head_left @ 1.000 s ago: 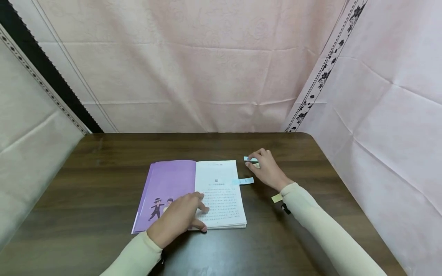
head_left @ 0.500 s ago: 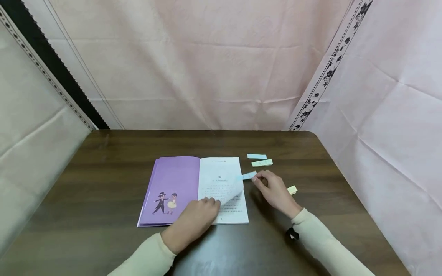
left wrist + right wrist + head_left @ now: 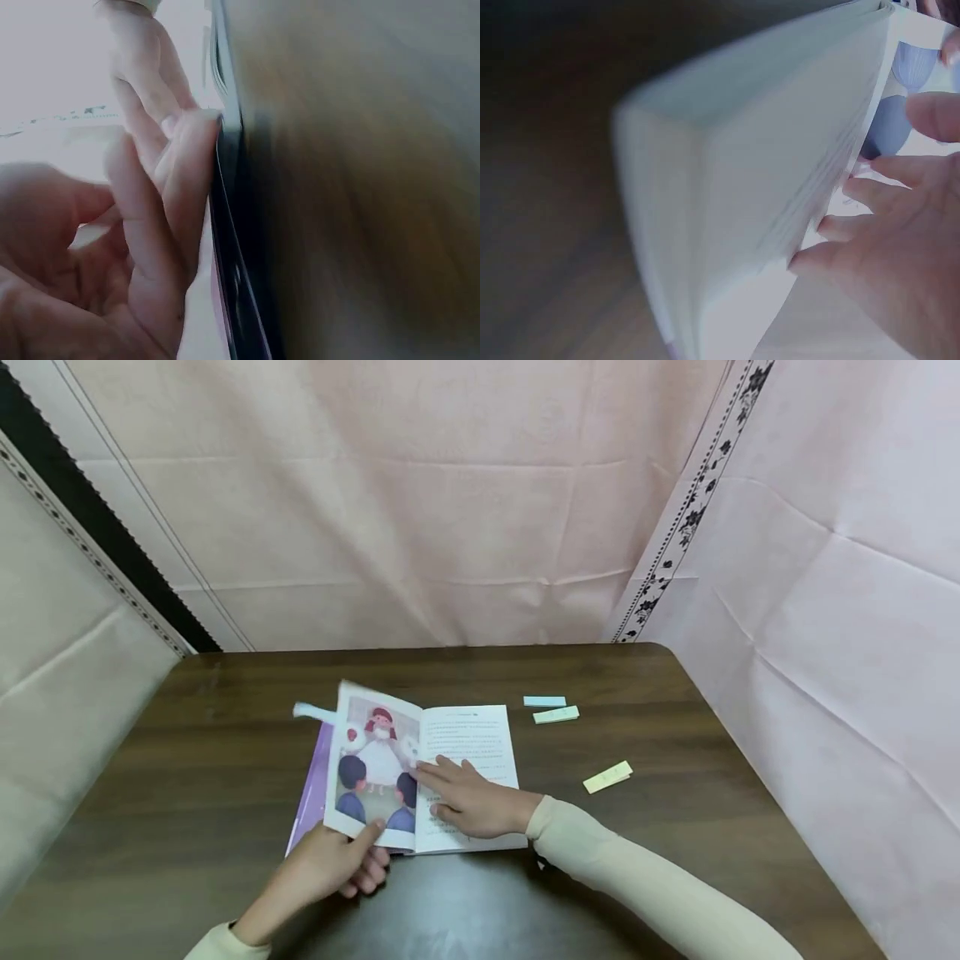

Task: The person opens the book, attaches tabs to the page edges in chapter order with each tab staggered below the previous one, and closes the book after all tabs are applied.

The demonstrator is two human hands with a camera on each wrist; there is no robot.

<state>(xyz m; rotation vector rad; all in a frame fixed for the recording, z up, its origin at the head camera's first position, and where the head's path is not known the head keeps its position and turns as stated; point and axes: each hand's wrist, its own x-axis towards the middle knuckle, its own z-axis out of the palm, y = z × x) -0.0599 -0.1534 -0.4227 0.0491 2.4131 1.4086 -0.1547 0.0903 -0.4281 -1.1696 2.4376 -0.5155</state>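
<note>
An open book (image 3: 472, 735) lies on the table, a picture page (image 3: 378, 760) raised on its left side and text on the right page. My left hand (image 3: 322, 864) pinches the picture page at its lower edge, thumb on top and fingers beneath. Spread over the right page near the spine, my right hand (image 3: 476, 802) has its fingers straight; the right wrist view shows the same hand (image 3: 900, 232) beside the picture. A blue sticky tab (image 3: 313, 712) juts from the picture page's left edge. Under that page, part of the purple inside cover (image 3: 311, 789) shows.
Right of the book lie a blue strip (image 3: 544, 702), a pale green strip (image 3: 556, 715) and, nearer, a yellow strip (image 3: 607, 777). The wooden table (image 3: 675, 852) has cloth curtains (image 3: 450, 527) behind it and at both sides.
The page with the blue tab has turned from right to left, uncovering the picture and new text. My right hand has left the tab for the right page; my left hand has shifted left.
</note>
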